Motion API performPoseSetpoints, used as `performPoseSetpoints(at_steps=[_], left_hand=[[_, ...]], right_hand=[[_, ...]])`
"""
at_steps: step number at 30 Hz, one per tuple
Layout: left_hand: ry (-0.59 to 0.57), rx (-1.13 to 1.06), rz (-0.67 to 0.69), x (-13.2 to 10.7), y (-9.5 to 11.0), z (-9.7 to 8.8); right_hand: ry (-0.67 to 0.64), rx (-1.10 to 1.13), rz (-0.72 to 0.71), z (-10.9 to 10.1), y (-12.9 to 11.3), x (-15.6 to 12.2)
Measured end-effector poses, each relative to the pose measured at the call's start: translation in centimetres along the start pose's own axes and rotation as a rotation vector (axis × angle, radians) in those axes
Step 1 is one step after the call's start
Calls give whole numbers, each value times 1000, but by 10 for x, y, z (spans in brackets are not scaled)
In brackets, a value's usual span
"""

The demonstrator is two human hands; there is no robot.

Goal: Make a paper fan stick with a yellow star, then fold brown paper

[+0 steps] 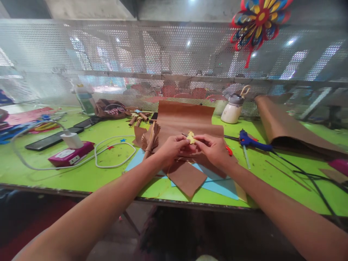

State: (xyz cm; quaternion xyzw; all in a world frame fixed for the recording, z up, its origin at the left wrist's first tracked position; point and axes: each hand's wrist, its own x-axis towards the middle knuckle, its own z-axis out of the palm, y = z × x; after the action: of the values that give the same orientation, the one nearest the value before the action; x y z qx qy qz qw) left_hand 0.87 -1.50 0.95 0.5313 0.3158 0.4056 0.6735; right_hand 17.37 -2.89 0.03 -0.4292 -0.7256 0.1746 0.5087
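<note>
Between my fingertips is a small, crumpled yellow paper piece (190, 137), ragged at its top. My left hand (174, 148) pinches it from the left, where a thin dark tip sticks out by the fingers. From the other side, my right hand (213, 148) grips its edge between thumb and forefinger. Below the hands lies a cut brown paper piece (187, 177) over light blue sheets (221, 186). A pleated brown paper shape with a rolled stem (150, 141) rests beside my left wrist. Orange-red scissor handles (228, 150) show partly behind my right hand.
A blue glue gun (254, 141) with its cable lies right, near a large brown paper roll (293, 134). Behind stands a white flask (232, 108). At left are a purple power strip (71, 154), white cable (115, 166) and phones (54, 139). Small paper rolls (138, 119) lie farther back.
</note>
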Motion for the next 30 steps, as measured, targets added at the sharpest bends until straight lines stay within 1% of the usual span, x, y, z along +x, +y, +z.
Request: performPoseSetpoints(at_steps=[3, 6, 10, 13, 16, 18, 23, 25, 30], left_hand=[[24, 0, -17, 0, 1, 0], [27, -5, -21, 0, 1, -2], [32, -13, 9, 1, 0, -3], [17, -8, 29, 1, -1, -4], [-16, 5, 42, 0, -1, -4], [-26, 10, 48, 0, 0, -4], [-15, 42, 77, 1, -1, -6], [-15, 48, 92, 2, -1, -6], [-24, 17, 135, 5, -3, -9]], right_hand=[[24, -67, -98, -1, -2, -2], [27, -76, -169, -2, -4, -4], [-6, -17, -188, -3, -8, -6], [-9, 26, -131, -3, -8, -5], [11, 71, -2, -2, -5, -3], [16, 120, 58, -1, -1, -2], [61, 265, 83, 0, 2, 0], [46, 323, 112, 0, 3, 1], [-38, 417, 220, -1, 6, 3]])
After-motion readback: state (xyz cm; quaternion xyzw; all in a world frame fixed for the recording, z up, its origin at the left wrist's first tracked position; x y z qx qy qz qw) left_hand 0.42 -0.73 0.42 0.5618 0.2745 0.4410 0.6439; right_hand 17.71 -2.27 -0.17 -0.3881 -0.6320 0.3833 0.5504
